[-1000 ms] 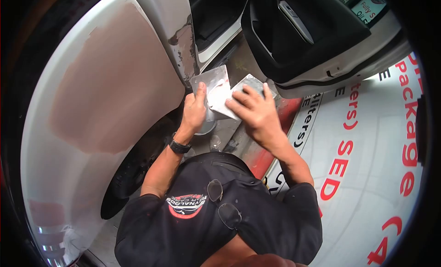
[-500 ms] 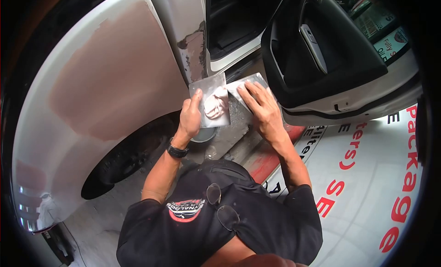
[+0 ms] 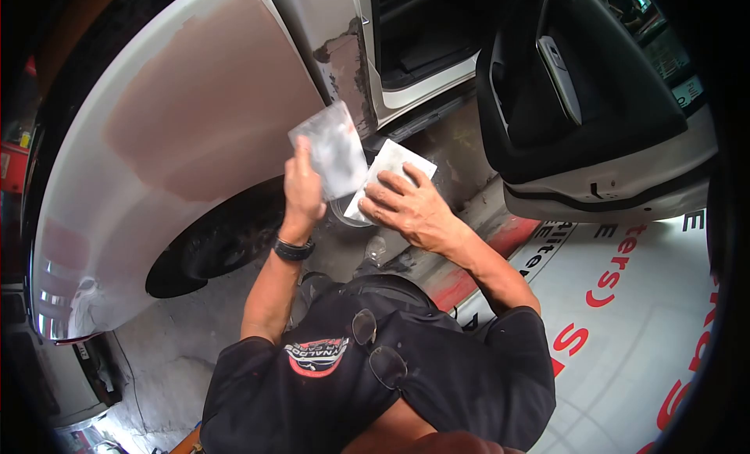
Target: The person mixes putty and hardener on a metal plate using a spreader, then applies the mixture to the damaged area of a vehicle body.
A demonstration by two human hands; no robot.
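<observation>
My left hand (image 3: 303, 190), a dark watch (image 3: 294, 250) on its wrist, grips a flat metal putty plate (image 3: 332, 153) by its left edge. Motion blurs the plate, and whitish smears show on its face. My right hand (image 3: 406, 208) is closed on a flat putty spreader (image 3: 400, 157), fingers spread over its pale face and the thumb hidden beneath. The spreader's left edge lies close by the plate's lower right edge. Beyond the plate is a car door pillar (image 3: 344, 71) with scraped patches of bare, dark surface.
At left stands a white fender (image 3: 70, 165) with a large brownish-pink patch (image 3: 211, 102) above the dark wheel (image 3: 226, 255). An open car door (image 3: 578, 87) hangs at the right. A printed banner (image 3: 609, 360) covers the floor at lower right. A round grey container rim shows below the plate.
The plate has tilted and moved left; the spreader has swung down and left beside it. The mound of pale putty on the plate now appears as smears. The view has shifted slightly.
</observation>
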